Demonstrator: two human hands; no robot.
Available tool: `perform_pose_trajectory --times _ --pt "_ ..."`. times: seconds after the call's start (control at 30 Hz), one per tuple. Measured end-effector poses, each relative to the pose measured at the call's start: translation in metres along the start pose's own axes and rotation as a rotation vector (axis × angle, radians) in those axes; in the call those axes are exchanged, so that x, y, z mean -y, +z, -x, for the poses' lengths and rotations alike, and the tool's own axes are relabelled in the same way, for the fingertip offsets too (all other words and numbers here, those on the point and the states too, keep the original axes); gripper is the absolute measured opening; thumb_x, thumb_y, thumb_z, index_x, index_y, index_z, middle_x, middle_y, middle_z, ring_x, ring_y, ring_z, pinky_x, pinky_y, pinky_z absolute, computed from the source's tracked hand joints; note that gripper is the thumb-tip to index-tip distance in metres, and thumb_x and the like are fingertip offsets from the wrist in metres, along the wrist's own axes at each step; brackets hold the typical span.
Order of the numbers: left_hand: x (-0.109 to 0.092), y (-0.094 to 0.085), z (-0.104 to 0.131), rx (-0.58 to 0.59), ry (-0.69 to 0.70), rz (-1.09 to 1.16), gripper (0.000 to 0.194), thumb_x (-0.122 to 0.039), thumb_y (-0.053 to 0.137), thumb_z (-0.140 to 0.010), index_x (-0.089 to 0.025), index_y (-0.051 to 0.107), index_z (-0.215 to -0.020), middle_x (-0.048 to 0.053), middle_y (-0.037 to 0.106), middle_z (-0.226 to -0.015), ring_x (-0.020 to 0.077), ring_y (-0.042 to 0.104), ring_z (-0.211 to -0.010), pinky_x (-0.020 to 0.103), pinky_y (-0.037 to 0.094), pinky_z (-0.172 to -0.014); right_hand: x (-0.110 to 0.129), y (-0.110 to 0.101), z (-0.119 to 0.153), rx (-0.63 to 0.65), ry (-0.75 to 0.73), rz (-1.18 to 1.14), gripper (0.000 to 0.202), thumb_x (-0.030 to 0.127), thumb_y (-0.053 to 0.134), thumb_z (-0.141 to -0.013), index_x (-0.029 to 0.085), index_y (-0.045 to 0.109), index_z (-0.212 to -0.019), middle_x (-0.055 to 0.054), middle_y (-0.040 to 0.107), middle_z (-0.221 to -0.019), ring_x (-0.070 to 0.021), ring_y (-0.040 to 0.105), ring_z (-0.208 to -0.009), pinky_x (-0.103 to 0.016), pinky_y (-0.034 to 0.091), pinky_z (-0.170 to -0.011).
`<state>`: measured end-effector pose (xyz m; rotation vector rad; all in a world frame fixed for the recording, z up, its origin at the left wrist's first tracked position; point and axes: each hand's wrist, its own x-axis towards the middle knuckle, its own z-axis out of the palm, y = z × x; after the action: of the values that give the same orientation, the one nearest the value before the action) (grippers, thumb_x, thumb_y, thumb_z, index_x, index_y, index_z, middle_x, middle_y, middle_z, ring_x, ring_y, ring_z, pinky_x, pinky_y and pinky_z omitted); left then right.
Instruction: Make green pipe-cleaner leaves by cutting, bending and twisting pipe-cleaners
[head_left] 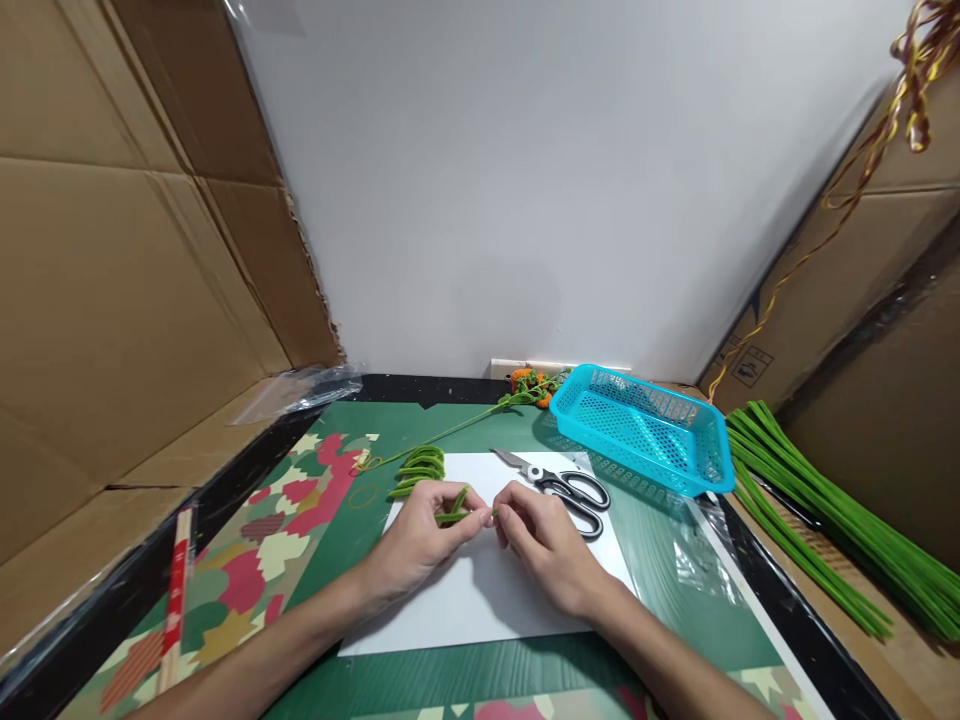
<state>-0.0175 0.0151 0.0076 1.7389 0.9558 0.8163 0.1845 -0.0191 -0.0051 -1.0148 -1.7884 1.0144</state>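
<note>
My left hand [427,535] is closed on a bent green pipe cleaner [451,517], part of which sticks up between thumb and fingers. My right hand [546,545] meets it, thumb and fingertips pinching the pipe cleaner's end. Both hands are over a white sheet of paper [480,610]. Just beyond my left hand lie several curved green pipe cleaners [421,465]. Scissors [574,492] with black and grey handles rest on the paper behind my right hand, partly covered by it.
A blue perforated basket [637,475] stands at the back right. Beside it lies an orange flower [529,380] with a long green stem. Long green pipe cleaners [847,530] are bundled at right. A red-wrapped stick bundle [175,600] lies left. Cardboard walls [127,270] flank the table.
</note>
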Motion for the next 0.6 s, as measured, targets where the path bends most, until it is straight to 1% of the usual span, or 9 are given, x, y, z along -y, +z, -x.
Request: perform_pose_trajectory --times 0.1,0.2,0.27,0.33,0.6 --pt "-0.0031 -0.0007 -0.0001 -0.013 0.02 -0.039 0.031 -0.039 0.069 -0.094 -0.014 0.076 -0.076 0.001 0.065 -0.064 0.0107 0.046 -0.054 0.021 0.032 -0.049 0.0001 -0.0004 -0.001 0.006 0.021 -0.024 0.026 0.032 0.048 -0.108 0.021 0.056 -0.087 0.004 0.056 -0.072 -0.0127 0.046 -0.063 -0.026 0.031 -0.061" --pt "-0.006 -0.0009 -0.0001 0.002 0.038 -0.07 0.031 -0.038 0.068 -0.096 -0.015 0.078 -0.077 0.004 0.073 -0.071 0.0143 0.056 -0.062 0.022 0.04 -0.058 0.0001 -0.0005 -0.001 0.029 0.039 -0.074 0.027 0.035 0.047 -0.11 0.021 0.055 -0.087 0.004 0.057 -0.074 -0.0127 0.046 -0.064 -0.026 0.031 -0.061" --pt "-0.0073 -0.0011 -0.0001 0.007 0.051 -0.081 0.032 -0.037 0.067 -0.096 -0.015 0.079 -0.077 0.005 0.075 -0.073 0.0159 0.06 -0.066 0.023 0.043 -0.064 0.0006 -0.0007 -0.0006 0.037 0.037 -0.075 0.028 0.036 0.046 -0.11 0.022 0.055 -0.087 0.004 0.057 -0.075 -0.0127 0.046 -0.065 -0.026 0.031 -0.062" --pt "-0.0082 -0.0012 0.0 0.002 0.06 -0.081 0.032 -0.038 0.068 -0.096 -0.015 0.079 -0.076 0.005 0.075 -0.072 0.0164 0.06 -0.067 0.024 0.044 -0.065 0.001 -0.0007 -0.0002 0.042 0.037 -0.066 0.028 0.037 0.047 -0.11 0.022 0.055 -0.088 0.004 0.057 -0.075 -0.0128 0.045 -0.065 -0.026 0.031 -0.061" --pt "-0.0097 -0.0017 -0.0007 -0.001 0.049 -0.045 0.035 -0.041 0.069 -0.095 -0.015 0.078 -0.074 0.004 0.072 -0.067 0.0138 0.054 -0.06 0.023 0.042 -0.062 -0.0014 0.0005 -0.0018 0.055 0.051 -0.162 0.03 0.042 0.047 -0.11 0.021 0.054 -0.09 0.002 0.06 -0.077 -0.0129 0.047 -0.066 -0.025 0.035 -0.062"
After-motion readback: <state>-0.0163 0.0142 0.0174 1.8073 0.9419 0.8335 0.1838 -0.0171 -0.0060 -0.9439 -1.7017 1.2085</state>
